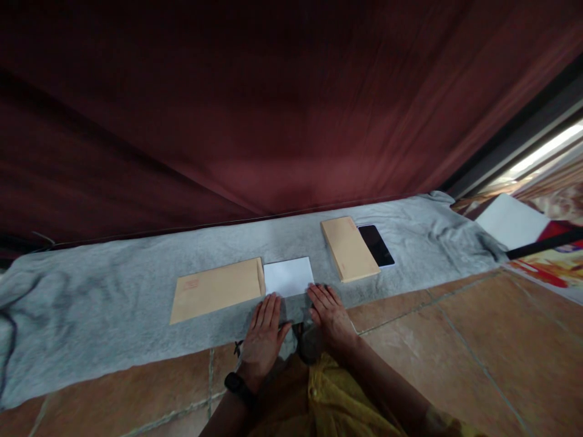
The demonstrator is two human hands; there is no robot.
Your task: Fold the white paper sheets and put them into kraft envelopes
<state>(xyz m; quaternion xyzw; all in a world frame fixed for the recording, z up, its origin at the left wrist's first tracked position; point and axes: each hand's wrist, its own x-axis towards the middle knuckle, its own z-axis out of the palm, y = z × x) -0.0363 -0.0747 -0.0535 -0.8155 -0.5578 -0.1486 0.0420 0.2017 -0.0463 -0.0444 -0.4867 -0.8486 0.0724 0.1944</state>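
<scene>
My left hand (265,331) lies flat on the grey cloth (91,303), fingers stretched, its tips at the near edge of a white sheet of paper (288,276). My right hand (328,309) also lies flat with fingers apart, tips touching the sheet's near right corner. The white sheet sticks out of the open end of a brown envelope (216,288) lying to its left. Neither hand holds anything.
A stack of brown envelopes (348,247) lies to the right, with a black phone (376,244) beside it. A dark red curtain (255,103) hangs behind the cloth. Tiled floor (478,352) is in front; a white sheet (512,221) lies far right.
</scene>
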